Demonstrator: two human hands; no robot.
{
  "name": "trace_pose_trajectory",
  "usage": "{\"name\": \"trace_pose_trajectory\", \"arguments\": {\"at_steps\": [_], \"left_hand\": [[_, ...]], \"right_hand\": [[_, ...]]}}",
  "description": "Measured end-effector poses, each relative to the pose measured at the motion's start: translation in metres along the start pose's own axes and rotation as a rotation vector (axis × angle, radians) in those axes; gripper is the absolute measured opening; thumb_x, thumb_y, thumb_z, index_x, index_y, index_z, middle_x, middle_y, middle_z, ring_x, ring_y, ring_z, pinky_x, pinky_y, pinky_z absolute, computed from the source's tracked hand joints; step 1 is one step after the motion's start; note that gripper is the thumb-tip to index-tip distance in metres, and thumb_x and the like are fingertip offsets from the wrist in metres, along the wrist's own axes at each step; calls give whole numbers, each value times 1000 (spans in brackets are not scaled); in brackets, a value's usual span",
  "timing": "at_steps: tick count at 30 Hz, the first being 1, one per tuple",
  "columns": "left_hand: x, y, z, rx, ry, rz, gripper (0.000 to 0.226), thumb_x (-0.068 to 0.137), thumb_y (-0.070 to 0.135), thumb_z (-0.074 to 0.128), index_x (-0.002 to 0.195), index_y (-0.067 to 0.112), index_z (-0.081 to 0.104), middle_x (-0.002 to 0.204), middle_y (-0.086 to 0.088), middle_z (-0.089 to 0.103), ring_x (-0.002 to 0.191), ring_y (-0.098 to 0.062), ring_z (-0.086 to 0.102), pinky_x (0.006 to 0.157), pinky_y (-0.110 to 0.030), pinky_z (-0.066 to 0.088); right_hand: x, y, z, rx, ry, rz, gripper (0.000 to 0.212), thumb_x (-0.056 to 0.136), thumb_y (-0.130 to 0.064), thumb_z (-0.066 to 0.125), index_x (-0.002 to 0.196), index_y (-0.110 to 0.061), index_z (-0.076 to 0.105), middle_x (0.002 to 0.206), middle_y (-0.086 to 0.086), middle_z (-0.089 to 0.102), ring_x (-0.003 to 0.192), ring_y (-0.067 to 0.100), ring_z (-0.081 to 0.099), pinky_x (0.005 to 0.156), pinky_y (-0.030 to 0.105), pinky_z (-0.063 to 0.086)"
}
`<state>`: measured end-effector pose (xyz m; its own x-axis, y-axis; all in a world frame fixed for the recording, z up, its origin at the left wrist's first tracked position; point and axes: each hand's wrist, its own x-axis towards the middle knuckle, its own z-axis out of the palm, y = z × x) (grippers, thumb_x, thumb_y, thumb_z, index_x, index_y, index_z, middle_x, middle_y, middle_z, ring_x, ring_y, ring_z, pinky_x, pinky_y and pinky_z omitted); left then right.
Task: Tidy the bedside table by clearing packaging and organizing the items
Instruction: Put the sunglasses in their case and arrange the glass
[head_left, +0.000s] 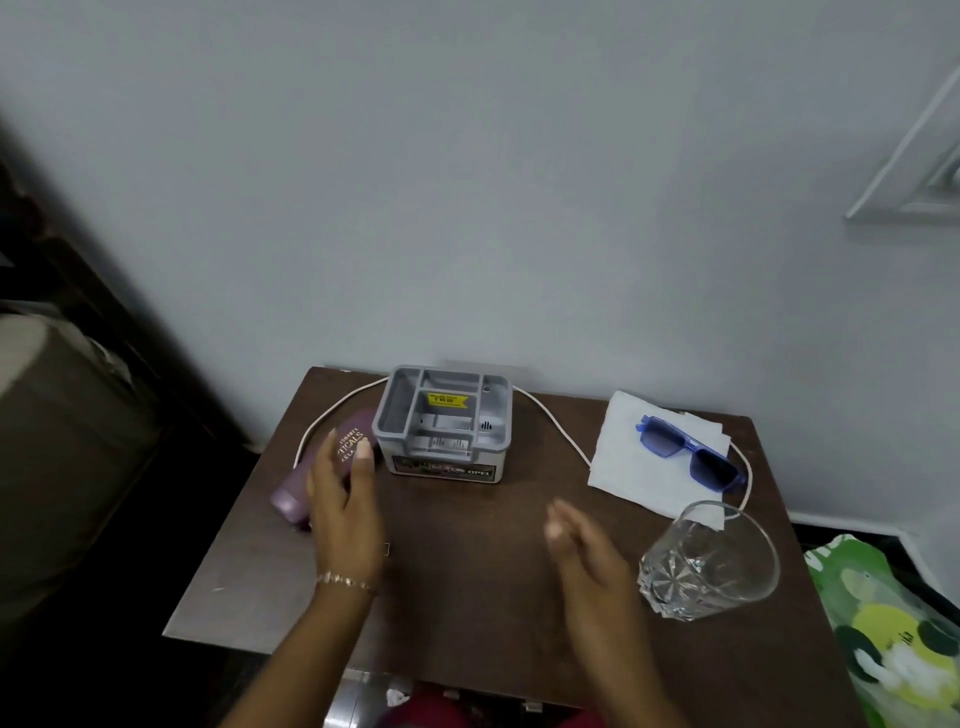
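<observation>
The pale grey-blue wall (467, 182) fills the upper half of the view. Against it stands the bedside table (467, 561), with a dark brown, matt top. At its right edge lies a cloth or bag with a green pattern (893, 623).

At the back of the table, in the middle, stands a grey plastic organizer box (387, 423) with several compartments. On its front is a dark label where only "OPEL" can be read. Inside is a yellow price sticker (447, 399), its print too small to read.

To the right lies a white napkin (628, 467), and on it blue sunglasses (691, 454). Just in front of the napkin stands a clear cut glass (711, 566).

Left of the box lies a purple glasses case (291, 496) with gold letters "TICALS". The left hand (343, 504), with a bracelet (345, 580) on the wrist, is over this case, fingers straight and thumb spread apart. I cannot tell if it presses the case.

The right hand (582, 551) hovers over the table near the glass, fingers straight and together, holding nothing.

A thin white cable (550, 421) runs behind the box.
</observation>
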<state>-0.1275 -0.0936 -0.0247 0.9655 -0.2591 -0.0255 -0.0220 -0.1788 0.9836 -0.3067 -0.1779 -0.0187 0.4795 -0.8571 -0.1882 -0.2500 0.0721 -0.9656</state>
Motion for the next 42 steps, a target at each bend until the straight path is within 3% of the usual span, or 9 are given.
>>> {"name": "trace_pose_trajectory", "arguments": {"at_steps": [4,9,16,23,27,32,36,39,42], "left_hand": [[31,10,17,-17,-107,0,44,99,26,40,140,11,39,143,1,42,135,-13,34,112,-25,23],[49,-3,30,39,-176,53,46,93,32,42,133,10,49,135,-7,54,126,-21,49,110,-39,36],[60,4,58,26,-175,107,32,97,14,43,127,9,55,114,8,56,111,-13,54,91,-20,37],[62,6,11,49,23,111,32,93,16,52,125,10,55,127,-6,58,115,-14,53,105,-31,39],[48,-27,-53,228,169,146,33,93,18,53,125,10,55,125,-13,55,117,-23,51,104,-36,38],[28,-54,-68,-57,310,-315,39,94,16,47,132,10,47,134,-17,52,124,-31,49,109,-46,36],[18,-43,-51,-169,246,-420,38,96,15,41,130,-2,45,134,-29,47,113,-30,52,100,-42,40],[23,-37,-44,-222,209,-367,33,96,13,40,123,1,53,125,-25,56,95,-18,50,86,-31,37],[31,-36,-51,-226,203,-362,36,94,22,43,123,3,55,126,-22,57,107,-25,56,99,-38,40]], "right_hand": [[52,-25,45,-56,19,-52,45,97,-31,43,140,-17,42,142,-5,46,130,7,41,101,13,26],[84,-19,73,-114,62,-60,41,99,-29,37,137,-16,45,135,5,56,124,21,52,106,38,40],[115,-20,63,-163,100,-92,35,100,-23,37,126,-10,54,120,9,64,111,23,58,81,23,39],[68,-22,76,-166,361,-312,40,98,-32,41,133,-14,45,134,2,50,126,17,46,106,30,35],[33,-14,120,-222,109,-382,45,93,-42,34,122,-16,56,122,-1,57,115,13,52,101,33,40],[63,-22,187,-409,-249,-366,48,98,-27,39,142,-8,33,155,9,23,142,23,23,115,29,15],[87,-36,206,-552,-287,-292,51,99,-19,36,145,-2,22,156,18,8,145,32,10,117,36,13],[93,-34,208,-644,-266,-271,46,100,-17,35,139,4,27,145,23,27,134,37,29,110,37,22],[90,-31,206,-676,-212,-294,47,98,-14,38,141,0,27,138,18,35,124,35,39,107,37,29]]}}
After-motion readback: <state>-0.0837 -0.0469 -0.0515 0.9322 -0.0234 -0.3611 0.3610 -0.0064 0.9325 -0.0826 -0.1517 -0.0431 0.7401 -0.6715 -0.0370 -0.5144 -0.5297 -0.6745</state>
